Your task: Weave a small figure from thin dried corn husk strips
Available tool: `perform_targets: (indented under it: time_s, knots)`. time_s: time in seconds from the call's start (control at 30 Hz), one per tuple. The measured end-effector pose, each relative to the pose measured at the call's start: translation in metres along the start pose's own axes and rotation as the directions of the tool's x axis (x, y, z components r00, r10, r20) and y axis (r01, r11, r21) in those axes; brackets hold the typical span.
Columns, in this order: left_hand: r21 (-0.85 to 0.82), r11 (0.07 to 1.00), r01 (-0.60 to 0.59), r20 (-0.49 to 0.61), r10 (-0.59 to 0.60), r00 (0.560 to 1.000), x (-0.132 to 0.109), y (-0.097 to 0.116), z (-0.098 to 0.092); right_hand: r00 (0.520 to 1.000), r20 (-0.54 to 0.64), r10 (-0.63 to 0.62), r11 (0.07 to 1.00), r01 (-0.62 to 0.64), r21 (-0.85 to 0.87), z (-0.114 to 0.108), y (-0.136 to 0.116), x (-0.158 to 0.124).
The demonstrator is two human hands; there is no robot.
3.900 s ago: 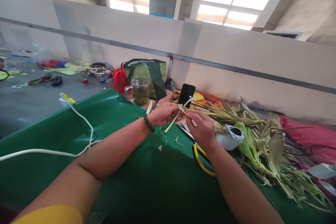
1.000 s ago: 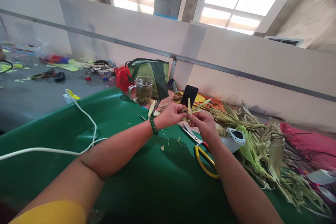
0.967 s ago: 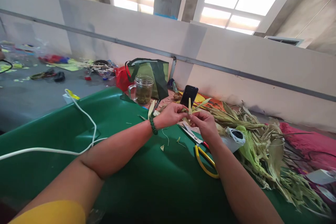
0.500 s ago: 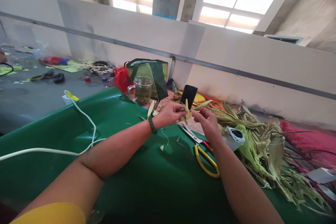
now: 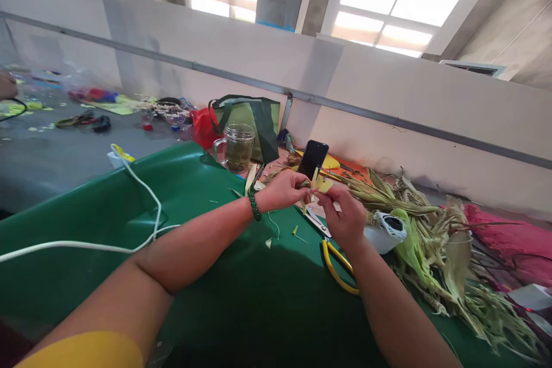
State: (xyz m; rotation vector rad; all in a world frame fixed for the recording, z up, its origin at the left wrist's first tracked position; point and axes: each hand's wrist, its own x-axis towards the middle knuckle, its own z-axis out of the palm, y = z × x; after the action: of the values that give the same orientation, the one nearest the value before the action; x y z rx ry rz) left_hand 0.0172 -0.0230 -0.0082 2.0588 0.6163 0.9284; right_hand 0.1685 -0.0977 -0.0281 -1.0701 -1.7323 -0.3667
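Note:
Pale corn husk strips (image 5: pixel 322 184) are pinched between my two hands above the table's middle. My left hand (image 5: pixel 284 190), with a green bead bracelet (image 5: pixel 254 206) at the wrist, grips the husk between thumb and fingers. From the other side my right hand (image 5: pixel 342 213) closes its fingertips on the same piece. Beneath my right hand and forearm lies a pair of scissors (image 5: pixel 336 267) with yellow handles, partly hidden. Small husk scraps (image 5: pixel 268 242) and bits of white thread lie on the green cover (image 5: pixel 241 287).
Behind my hands a phone (image 5: pixel 314 158) leans upright. A glass mug (image 5: pixel 239 149) stands before a green bag (image 5: pixel 263 121). To the right are a thread spool (image 5: pixel 388 227) and heaped dry husks (image 5: pixel 448 247). A white cable (image 5: pixel 86 249) crosses the left side. Another person's hand (image 5: pixel 6 86) shows far left.
My right hand has moved closer to my left, and the husk strip that stuck out to the right is now folded in between the fingertips. The view has shifted slightly.

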Motion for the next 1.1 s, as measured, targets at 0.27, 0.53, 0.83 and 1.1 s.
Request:
perform_targets:
  time_s: [0.27, 0.53, 0.83, 1.1]
  knots:
    - [0.085, 0.996, 0.029, -0.042, -0.026, 0.999, 0.000, 0.005, -0.001, 0.967, 0.179, 0.182, 0.957, -0.216, 0.195, 0.000, 0.005, 0.005]
    - [0.203, 0.979, 0.019, -0.068, -0.005, 0.998, 0.000, 0.009, -0.005, 0.987, 0.097, 0.129, 0.990, -0.134, 0.046, 0.000, 0.002, 0.008]
    - [0.398, 0.917, -0.004, -0.090, 0.044, 0.995, -0.005, 0.008, 0.002, 0.994, 0.042, 0.096, 0.986, -0.089, -0.144, 0.003, 0.001, 0.005]
    - [0.477, 0.877, -0.060, -0.079, 0.111, 0.991, -0.010, -0.002, 0.014, 0.939, 0.064, 0.337, 0.918, -0.343, 0.202, 0.012, 0.001, -0.001]
